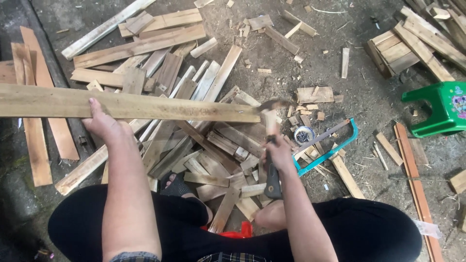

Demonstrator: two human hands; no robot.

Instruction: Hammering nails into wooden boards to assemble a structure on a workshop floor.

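Note:
My left hand (104, 123) grips a long wooden plank (145, 104) from below and holds it level across the view. My right hand (277, 151) is closed round the handle of a hammer (270, 145). The hammer's head, blurred, is at the plank's right end, and its black grip sticks out below my fist. Under both lies a heap of short wood slats (204, 145). My knees in black trousers frame the bottom, one foot in a dark sandal (175, 184) between them.
A teal-framed hacksaw (330, 145) lies right of the hammer, beside a small round tin (304, 134). A green plastic stool (439, 109) stands at the right edge. Stacked boards (412, 43) sit top right. Long strips (417, 184) lie on the dirt floor at right.

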